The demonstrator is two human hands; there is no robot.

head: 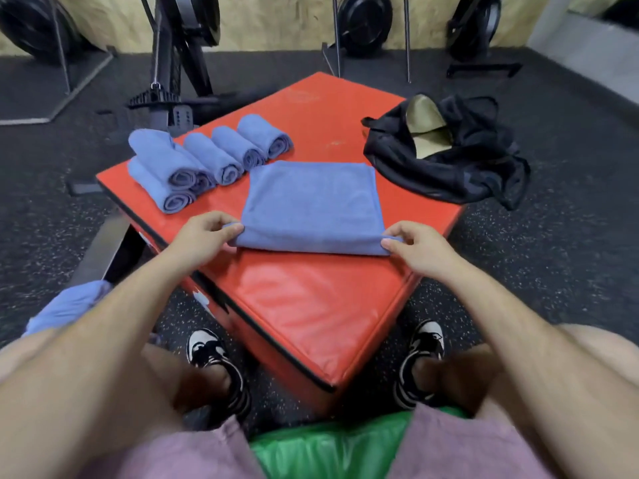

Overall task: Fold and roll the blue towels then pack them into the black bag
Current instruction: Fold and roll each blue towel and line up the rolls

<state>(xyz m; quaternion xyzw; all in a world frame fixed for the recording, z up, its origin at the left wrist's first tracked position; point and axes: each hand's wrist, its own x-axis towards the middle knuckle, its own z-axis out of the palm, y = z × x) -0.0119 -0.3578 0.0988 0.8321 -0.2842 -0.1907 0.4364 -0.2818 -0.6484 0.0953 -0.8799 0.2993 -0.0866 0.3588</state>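
The folded blue towel (311, 202) is matt, napped cloth. The red padded box (304, 299) is glossy, smooth vinyl. At two o'clock, the black bag (460, 167) is thin matt fabric. The floor (553, 243) is rough speckled rubber.

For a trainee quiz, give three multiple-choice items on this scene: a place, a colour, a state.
1. Where does the black mesh bag lie? A on the floor; B on the padded vinyl box, right of the flat blue towel; C on a lap.
2. What colour is that box? A red; B grey; C white.
3. What do the left hand and right hand do? A hang idle; B pinch the towel's near corners; C reach into the bag.
Key: 1 B, it sits beside the towel; 2 A, its top shows red; 3 B, each grips a corner.
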